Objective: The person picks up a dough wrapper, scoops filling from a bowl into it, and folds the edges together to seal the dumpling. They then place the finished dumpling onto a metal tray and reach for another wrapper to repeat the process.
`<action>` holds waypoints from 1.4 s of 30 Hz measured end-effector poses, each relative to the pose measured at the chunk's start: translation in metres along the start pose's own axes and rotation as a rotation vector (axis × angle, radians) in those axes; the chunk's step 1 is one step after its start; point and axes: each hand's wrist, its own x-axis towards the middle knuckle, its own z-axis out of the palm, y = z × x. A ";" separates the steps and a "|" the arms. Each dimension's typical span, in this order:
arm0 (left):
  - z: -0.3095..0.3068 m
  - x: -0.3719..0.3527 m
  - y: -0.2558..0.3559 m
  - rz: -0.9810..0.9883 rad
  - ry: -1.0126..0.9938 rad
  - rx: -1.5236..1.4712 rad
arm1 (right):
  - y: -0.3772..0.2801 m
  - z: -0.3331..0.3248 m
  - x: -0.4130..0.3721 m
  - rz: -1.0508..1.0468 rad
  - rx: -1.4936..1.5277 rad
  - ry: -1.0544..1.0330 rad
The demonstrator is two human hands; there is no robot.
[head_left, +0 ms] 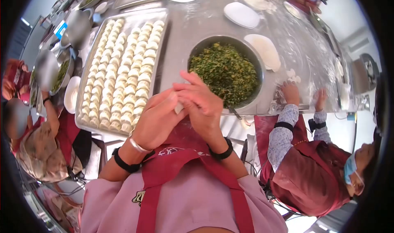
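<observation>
steel surface (177, 48) filled most of the view, bearing a long tray (130, 20) packed with rows of folded, pale dumplings (123, 77) and, to its right, a deep bowl (260, 70) of chopped green and yellow filling (223, 68). a co-worker (316, 171) leaned in at the right, one hand (290, 93) down on the surface beside small white bits (292, 74). an oval white plate (242, 15) lay beyond the bowl. nearest the middle, between tray and bowl, the person's left hand (152, 124) and right hand (204, 109) met above the near edge, fingers bunched and pressed together around a small whitish piece (179, 107). the step in hand looked like pressing or shaping that piece, judging by the closed fingertips; the next move called for light, even pressure from both sides, with the soft thing kept off the bowl's rim. most of the piece was hidden under the fingers, so its form, and whether it held any filling, could not be told. which fingertips truly gripped it was also unclear. the hands cut off the tray's near corner, the frame's dark curve cropped the edges, and only the handle (234, 113) of some utensil poked from the bowl.
</observation>
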 end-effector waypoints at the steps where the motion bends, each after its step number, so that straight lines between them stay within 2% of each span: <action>1: -0.002 0.000 0.001 -0.025 0.000 0.018 | -0.001 0.000 -0.001 0.010 0.023 -0.010; 3: -0.010 0.002 0.005 -0.062 0.012 0.056 | -0.014 -0.002 0.000 0.140 0.057 0.012; 5: -0.012 0.005 0.023 -0.069 0.004 0.247 | -0.028 -0.003 0.000 0.202 0.057 0.067; 10: -0.037 0.029 0.082 -0.014 0.200 0.700 | -0.016 -0.040 -0.042 0.365 -0.019 -0.312; 12: -0.051 0.044 0.113 0.039 0.265 0.933 | -0.015 -0.050 -0.057 0.407 -0.040 -0.333; 13: -0.058 0.054 0.131 0.069 0.291 1.074 | -0.011 -0.053 -0.070 0.516 0.032 -0.288; 16: -0.129 0.103 0.168 0.249 0.342 0.961 | -0.006 -0.061 -0.099 0.851 0.043 -0.101; 17: -0.142 0.118 0.178 0.281 0.370 0.891 | -0.003 -0.065 -0.105 0.880 0.022 -0.077; 21: -0.211 0.187 0.202 0.350 0.429 1.200 | 0.020 -0.083 -0.132 0.986 -0.048 0.052; 23: -0.241 0.222 0.203 0.387 0.436 1.278 | 0.028 -0.089 -0.141 1.019 -0.068 0.110; 27: -0.247 0.269 0.193 0.427 0.528 1.391 | 0.036 -0.094 -0.142 1.083 -0.121 0.194; 34: -0.281 0.358 0.158 0.435 0.510 1.538 | 0.046 -0.095 -0.133 1.178 -0.230 0.255; 37: -0.290 0.377 0.148 0.401 0.497 1.576 | 0.052 -0.094 -0.135 1.143 -0.257 0.284; 38: -0.292 0.379 0.145 0.375 0.494 1.577 | 0.057 -0.098 -0.144 1.132 -0.355 0.268; 42: -0.297 0.384 0.138 0.358 0.391 1.650 | 0.041 -0.083 -0.109 1.120 -0.293 0.329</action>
